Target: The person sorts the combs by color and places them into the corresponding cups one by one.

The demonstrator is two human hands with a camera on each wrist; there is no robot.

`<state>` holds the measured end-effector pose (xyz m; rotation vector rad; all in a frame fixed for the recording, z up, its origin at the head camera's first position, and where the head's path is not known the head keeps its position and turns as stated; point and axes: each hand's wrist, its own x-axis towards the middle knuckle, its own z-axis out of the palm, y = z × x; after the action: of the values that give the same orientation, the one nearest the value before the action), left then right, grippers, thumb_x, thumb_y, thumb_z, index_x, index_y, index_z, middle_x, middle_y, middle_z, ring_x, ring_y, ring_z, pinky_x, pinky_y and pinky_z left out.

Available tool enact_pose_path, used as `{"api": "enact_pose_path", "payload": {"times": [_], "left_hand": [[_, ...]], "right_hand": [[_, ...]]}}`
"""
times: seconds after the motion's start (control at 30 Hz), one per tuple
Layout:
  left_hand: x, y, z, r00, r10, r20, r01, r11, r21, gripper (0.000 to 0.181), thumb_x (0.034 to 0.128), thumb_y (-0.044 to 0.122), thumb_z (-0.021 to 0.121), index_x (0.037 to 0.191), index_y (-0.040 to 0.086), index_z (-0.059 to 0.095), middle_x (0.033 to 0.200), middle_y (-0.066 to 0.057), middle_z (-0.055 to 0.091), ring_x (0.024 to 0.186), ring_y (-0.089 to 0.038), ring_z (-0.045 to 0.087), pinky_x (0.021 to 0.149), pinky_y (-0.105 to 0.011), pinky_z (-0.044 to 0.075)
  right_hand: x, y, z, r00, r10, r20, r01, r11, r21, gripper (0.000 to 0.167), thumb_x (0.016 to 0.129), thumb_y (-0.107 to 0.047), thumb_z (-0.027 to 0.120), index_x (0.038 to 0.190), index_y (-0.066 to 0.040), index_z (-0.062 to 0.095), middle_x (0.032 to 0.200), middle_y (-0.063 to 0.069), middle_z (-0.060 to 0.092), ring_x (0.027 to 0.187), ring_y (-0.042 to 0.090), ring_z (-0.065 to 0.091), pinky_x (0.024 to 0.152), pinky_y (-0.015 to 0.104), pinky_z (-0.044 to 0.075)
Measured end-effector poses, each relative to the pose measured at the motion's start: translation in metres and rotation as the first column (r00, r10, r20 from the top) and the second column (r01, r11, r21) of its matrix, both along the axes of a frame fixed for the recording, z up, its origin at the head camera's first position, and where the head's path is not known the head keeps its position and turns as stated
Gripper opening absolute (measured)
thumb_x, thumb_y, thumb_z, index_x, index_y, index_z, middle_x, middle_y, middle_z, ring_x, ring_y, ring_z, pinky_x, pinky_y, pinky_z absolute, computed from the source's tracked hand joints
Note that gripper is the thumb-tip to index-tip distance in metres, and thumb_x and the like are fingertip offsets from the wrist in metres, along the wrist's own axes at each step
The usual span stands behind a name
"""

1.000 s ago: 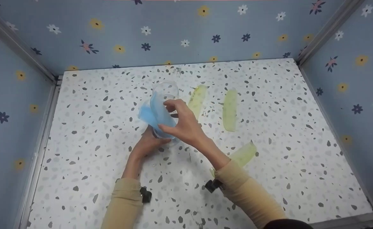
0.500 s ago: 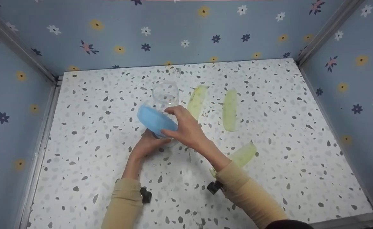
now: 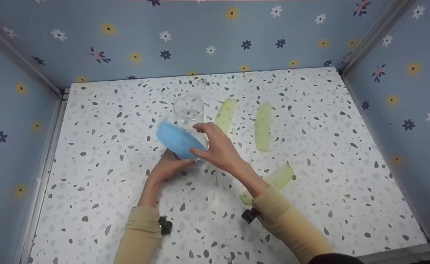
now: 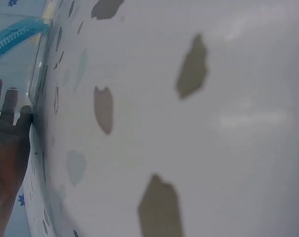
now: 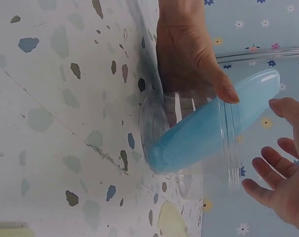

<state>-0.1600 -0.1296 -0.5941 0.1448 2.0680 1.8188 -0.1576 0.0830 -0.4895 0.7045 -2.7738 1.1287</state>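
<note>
A long, rounded, translucent blue piece (image 3: 180, 141) stands slanted in a clear jar (image 5: 211, 168), its upper end sticking out past the rim and leaning left in the head view. My left hand (image 3: 168, 167) grips the jar low on its side, thumb towards me; the other fingers are mostly behind it. In the right wrist view the right hand (image 5: 282, 173) is beside the jar's mouth, fingers spread and loosely bent. Its thumb is close to the blue piece's upper end; I cannot tell whether they touch. A ridged strip on the blue piece (image 4: 16, 37) shows in the left wrist view.
Behind the gripped jar stands a second clear jar (image 3: 188, 118). Yellow-green elongated pieces lie to the right: one near the jars (image 3: 225, 115), another farther right (image 3: 262, 126), a third partly under the right forearm (image 3: 281, 178). Flowered blue walls (image 3: 215, 36) bound the speckled table (image 3: 101, 183).
The blue piece's upper end has tipped left and down, uncovering the rear jar's rim. My right hand has drawn slightly right, away from it. The left hand has kept its grip on the jar.
</note>
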Motion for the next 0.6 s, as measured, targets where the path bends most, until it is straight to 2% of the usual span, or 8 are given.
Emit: {"api": "enact_pose_path", "payload": {"times": [0.13, 0.27, 0.5, 0.6], "left_hand": [[0.000, 0.000, -0.001, 1.000, -0.009, -0.029, 0.009, 1.000, -0.006, 0.098, 0.0838, 0.024, 0.084, 0.159, 0.008, 0.023, 0.154, -0.016, 0.044, 0.145, -0.035, 0.044, 0.128, -0.051, 0.030], [0.002, -0.001, -0.001, 0.999, 0.005, -0.046, -0.005, 1.000, 0.000, 0.098, 0.0841, 0.021, 0.084, 0.158, 0.007, 0.023, 0.152, -0.017, 0.045, 0.144, -0.036, 0.045, 0.128, -0.051, 0.030], [0.001, 0.001, 0.000, 0.995, 0.039, -0.087, -0.039, 0.999, -0.002, 0.099, 0.0820, 0.023, 0.087, 0.158, 0.007, 0.026, 0.150, -0.018, 0.049, 0.142, -0.036, 0.048, 0.128, -0.052, 0.031], [0.002, 0.002, -0.001, 0.993, 0.071, -0.092, -0.073, 0.997, -0.015, 0.100, 0.0805, 0.024, 0.088, 0.158, 0.007, 0.027, 0.148, -0.018, 0.050, 0.140, -0.036, 0.050, 0.127, -0.051, 0.033]], "right_hand": [[-0.001, 0.009, 0.000, 1.000, -0.006, 0.005, 0.006, 1.000, 0.010, 0.063, 0.089, -0.033, 0.080, 0.142, -0.012, 0.053, 0.137, 0.007, 0.063, 0.130, 0.021, 0.060, 0.109, 0.039, 0.053], [-0.002, 0.018, -0.001, 1.000, -0.007, 0.009, 0.006, 1.000, 0.018, 0.064, 0.090, -0.033, 0.079, 0.144, -0.012, 0.052, 0.137, 0.008, 0.062, 0.130, 0.022, 0.060, 0.108, 0.040, 0.054], [-0.005, 0.037, -0.001, 1.000, -0.019, 0.018, 0.018, 0.999, 0.035, 0.064, 0.091, -0.033, 0.078, 0.146, -0.013, 0.052, 0.139, 0.007, 0.062, 0.130, 0.022, 0.060, 0.107, 0.042, 0.055], [-0.005, 0.044, -0.003, 0.999, -0.019, 0.029, 0.018, 0.999, 0.046, 0.063, 0.091, -0.034, 0.078, 0.145, -0.014, 0.052, 0.137, 0.007, 0.063, 0.129, 0.022, 0.061, 0.106, 0.041, 0.055]]}}
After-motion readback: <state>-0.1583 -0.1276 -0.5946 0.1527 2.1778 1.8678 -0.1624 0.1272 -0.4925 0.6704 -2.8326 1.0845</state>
